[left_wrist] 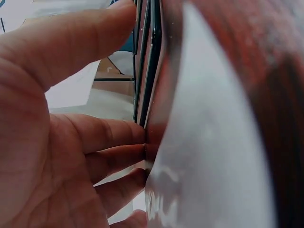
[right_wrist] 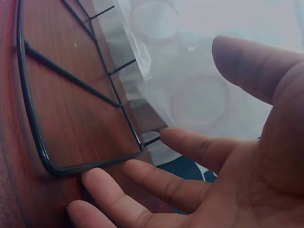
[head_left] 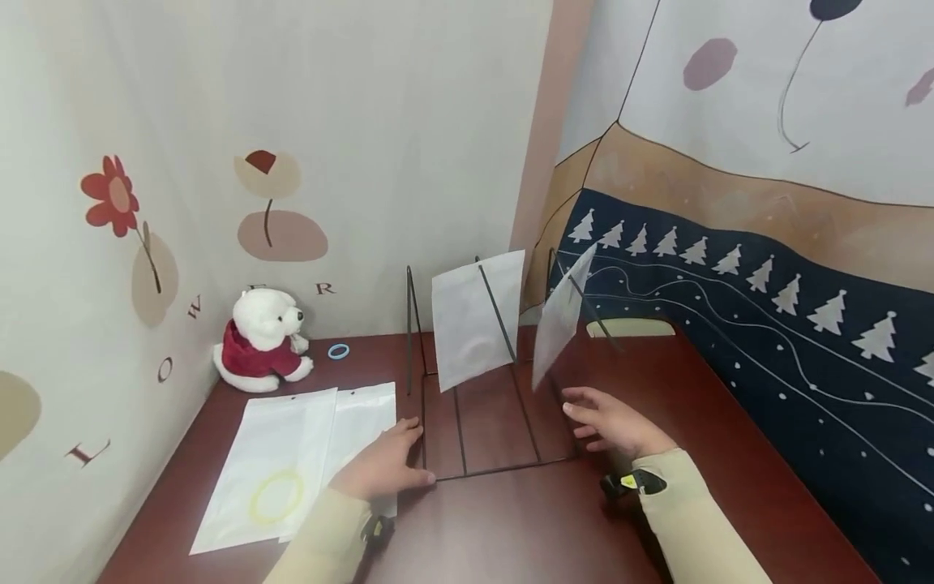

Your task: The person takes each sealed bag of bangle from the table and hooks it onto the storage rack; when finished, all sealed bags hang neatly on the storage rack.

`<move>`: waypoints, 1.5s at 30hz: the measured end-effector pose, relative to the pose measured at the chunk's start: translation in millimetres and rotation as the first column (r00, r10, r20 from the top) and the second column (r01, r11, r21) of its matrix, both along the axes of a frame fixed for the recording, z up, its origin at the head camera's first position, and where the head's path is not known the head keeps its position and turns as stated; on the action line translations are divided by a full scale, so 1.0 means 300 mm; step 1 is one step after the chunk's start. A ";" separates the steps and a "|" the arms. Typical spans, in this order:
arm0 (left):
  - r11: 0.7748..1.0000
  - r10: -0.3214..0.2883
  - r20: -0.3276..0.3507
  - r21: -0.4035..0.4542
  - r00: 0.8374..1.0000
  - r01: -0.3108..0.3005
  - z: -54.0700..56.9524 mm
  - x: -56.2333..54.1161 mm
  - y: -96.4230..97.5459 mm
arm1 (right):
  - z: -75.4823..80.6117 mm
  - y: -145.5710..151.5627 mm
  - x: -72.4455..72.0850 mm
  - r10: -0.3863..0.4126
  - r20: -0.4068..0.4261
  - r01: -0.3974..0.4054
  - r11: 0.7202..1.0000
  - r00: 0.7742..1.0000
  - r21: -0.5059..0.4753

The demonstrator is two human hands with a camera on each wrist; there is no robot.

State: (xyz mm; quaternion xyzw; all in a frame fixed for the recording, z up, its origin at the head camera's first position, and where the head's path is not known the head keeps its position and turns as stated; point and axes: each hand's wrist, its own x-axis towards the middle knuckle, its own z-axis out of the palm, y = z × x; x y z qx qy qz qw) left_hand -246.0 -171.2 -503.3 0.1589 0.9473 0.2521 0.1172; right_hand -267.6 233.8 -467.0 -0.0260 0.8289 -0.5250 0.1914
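A black wire rack [head_left: 464,472] stands on the table with two white flat bags [head_left: 467,324] on its prongs; the right-hand bag [head_left: 558,324] hangs at a slant. My left hand [head_left: 387,464] is at the rack's front left corner, thumb and fingers spread, fingertips against the wire or just beside it. Beside the rack's right edge is my right hand [head_left: 613,422], its fingers loosely extended and nothing in its grasp. In the right wrist view those fingers lie close to the rack's frame [right_wrist: 73,75], and faint ring shapes show through a hanging bag [right_wrist: 199,102].
Two more white bags [head_left: 292,422] lie overlapping on the table at left, a yellow ring [head_left: 254,503] showing through one. Behind them sit a white plush bear [head_left: 255,345] in red and a small blue ring [head_left: 338,351]. Patterned curtains [head_left: 365,162] border the table.
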 end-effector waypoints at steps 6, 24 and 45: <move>1.000 0.008 -0.013 0.016 1.000 -0.007 0.025 -0.012 -0.012 | -0.001 -0.014 -0.005 0.020 -0.008 -0.020 1.000 1.000 -0.009; 0.889 0.448 -0.002 0.110 0.894 -0.445 0.094 -0.016 -0.532 | -0.059 0.024 -0.021 -0.009 0.068 0.022 0.980 0.998 -0.200; 0.830 0.513 0.017 -0.264 0.858 -0.491 0.095 -0.083 -0.684 | -0.099 0.059 -0.030 -0.037 0.099 0.063 0.958 0.994 -0.279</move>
